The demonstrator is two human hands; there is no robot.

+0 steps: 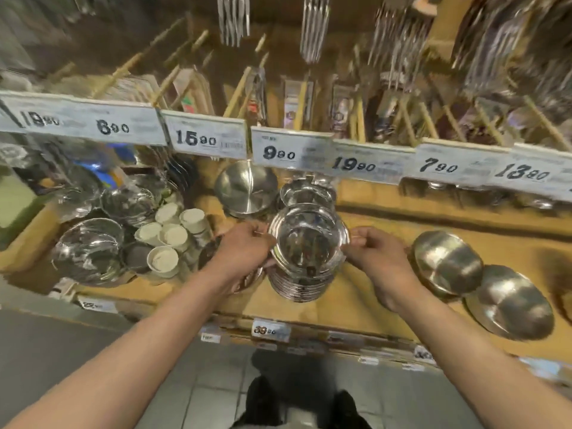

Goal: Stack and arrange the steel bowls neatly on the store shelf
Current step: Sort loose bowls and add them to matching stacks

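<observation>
My left hand [244,246] and right hand [376,258] grip rim of top steel bowl [308,239] from either side, fingers curled on its edge. Bowl sits on bowl stack [298,286] on wooden shelf [371,298], between my hands. Upturned bowls [448,261] just right of right hand. Paper cups [170,233] left of left hand. Blurred.

Stack of nested steel bowls [305,261] on the wooden shelf [371,292], between the fingers of the left hand [244,249] and the right hand [376,258]. Behind the fingertips: a second bowl stack [306,193] and an upturned bowl [246,188]. Left of the left fingers: lidded jars [173,236]. Right of the right fingers: two upturned bowls [448,261], side by side.
</observation>
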